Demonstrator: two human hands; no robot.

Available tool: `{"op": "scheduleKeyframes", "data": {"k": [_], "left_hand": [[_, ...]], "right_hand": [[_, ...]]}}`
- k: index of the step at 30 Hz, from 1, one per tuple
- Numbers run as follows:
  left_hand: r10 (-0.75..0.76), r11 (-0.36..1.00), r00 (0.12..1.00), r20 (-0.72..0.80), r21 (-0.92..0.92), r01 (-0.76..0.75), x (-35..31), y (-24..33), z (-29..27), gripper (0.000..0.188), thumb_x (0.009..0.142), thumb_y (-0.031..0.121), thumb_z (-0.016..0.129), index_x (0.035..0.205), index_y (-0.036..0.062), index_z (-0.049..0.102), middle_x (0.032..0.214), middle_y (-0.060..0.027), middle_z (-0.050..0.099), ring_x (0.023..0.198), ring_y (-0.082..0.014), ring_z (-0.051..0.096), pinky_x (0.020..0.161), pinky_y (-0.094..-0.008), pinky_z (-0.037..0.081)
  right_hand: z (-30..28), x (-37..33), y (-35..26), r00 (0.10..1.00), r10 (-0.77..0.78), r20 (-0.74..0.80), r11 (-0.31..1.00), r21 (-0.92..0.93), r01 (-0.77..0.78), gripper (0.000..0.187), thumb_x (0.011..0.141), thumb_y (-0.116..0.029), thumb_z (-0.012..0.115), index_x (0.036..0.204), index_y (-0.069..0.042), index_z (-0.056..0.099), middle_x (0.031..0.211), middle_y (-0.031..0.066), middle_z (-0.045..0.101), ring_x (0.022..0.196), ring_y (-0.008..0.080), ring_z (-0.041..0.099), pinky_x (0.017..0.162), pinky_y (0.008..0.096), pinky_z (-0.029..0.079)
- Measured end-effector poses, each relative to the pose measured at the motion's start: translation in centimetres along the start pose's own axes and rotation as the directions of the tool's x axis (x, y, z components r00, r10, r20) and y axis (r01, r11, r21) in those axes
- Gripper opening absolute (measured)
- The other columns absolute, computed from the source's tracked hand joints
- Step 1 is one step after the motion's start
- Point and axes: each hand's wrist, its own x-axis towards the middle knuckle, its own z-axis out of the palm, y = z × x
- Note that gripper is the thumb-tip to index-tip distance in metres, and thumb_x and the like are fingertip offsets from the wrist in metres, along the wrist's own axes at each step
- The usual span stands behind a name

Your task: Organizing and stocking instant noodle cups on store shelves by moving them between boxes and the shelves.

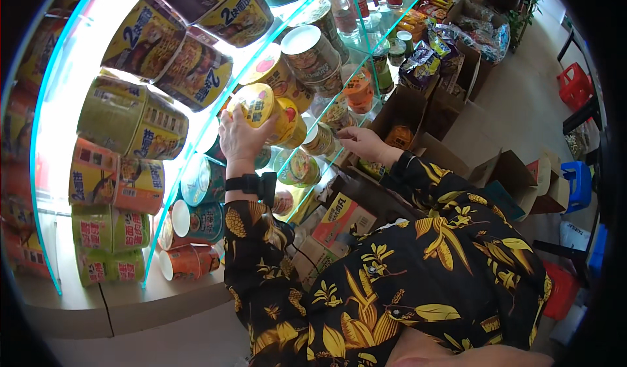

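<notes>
Your left hand (243, 138) is grasping yellow cup (253, 103) just beside other yellow cups (292, 125); right hand (367, 143) is hovering loose, seemingly empty. If you're bumping those neighbours, they could be toppling.

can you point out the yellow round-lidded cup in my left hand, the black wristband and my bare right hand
Yellow round-lidded cup (253, 104): head view, on its lid.
Black wristband (245, 184): head view, on its strap.
Bare right hand (367, 144): head view, on its back.
</notes>
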Motion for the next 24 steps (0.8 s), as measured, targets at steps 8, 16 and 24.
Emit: {"op": "scheduleKeyframes", "data": {"k": [8, 16, 24], "left_hand": [[0.006, 0.998, 0.993, -0.12, -0.067, -0.014, -0.6, -0.5, 1.6, 0.083, 0.064, 0.059, 0.066, 0.129, 0.0125, 0.046, 0.138, -0.0182, 0.029, 0.125, -0.0395, 0.029, 0.099, -0.0476, 0.034], [-0.015, 0.989, 0.977, -0.212, -0.145, -0.016, -1.2, -1.1, 1.8, 0.083, 0.062, 0.056, 0.071, 0.129, 0.0135, 0.047, 0.135, -0.0172, 0.03, 0.124, -0.0387, 0.031, 0.098, -0.0488, 0.035], [-0.005, 0.985, 0.965, -0.261, -0.169, -0.04, -1.8, -2.1, 1.7, 0.086, 0.06, 0.057, 0.071, 0.128, 0.0114, 0.046, 0.136, -0.0216, 0.031, 0.125, -0.0381, 0.032, 0.101, -0.0471, 0.031]], "right_hand": [[0.5, 1.8, 0.5, 0.999, 0.043, 0.025, 0.999, 0.032, -0.044, 0.039, 0.084, -0.025, 0.057, 0.115, -0.001, 0.056, 0.102, 0.0111, 0.063, 0.092, 0.018, 0.06, 0.08, 0.0296, 0.047], [1.4, 2.3, 0.9, 0.997, 0.05, 0.055, 0.999, -0.022, -0.048, 0.038, 0.083, -0.026, 0.056, 0.112, -0.002, 0.058, 0.101, 0.0142, 0.065, 0.093, 0.0238, 0.063, 0.081, 0.032, 0.048], [2.2, 2.6, 0.6, 0.993, 0.05, 0.103, 0.998, 0.018, -0.052, 0.039, 0.086, -0.024, 0.056, 0.115, 0.002, 0.055, 0.098, 0.0081, 0.062, 0.086, 0.0138, 0.057, 0.076, 0.0281, 0.046]]}}
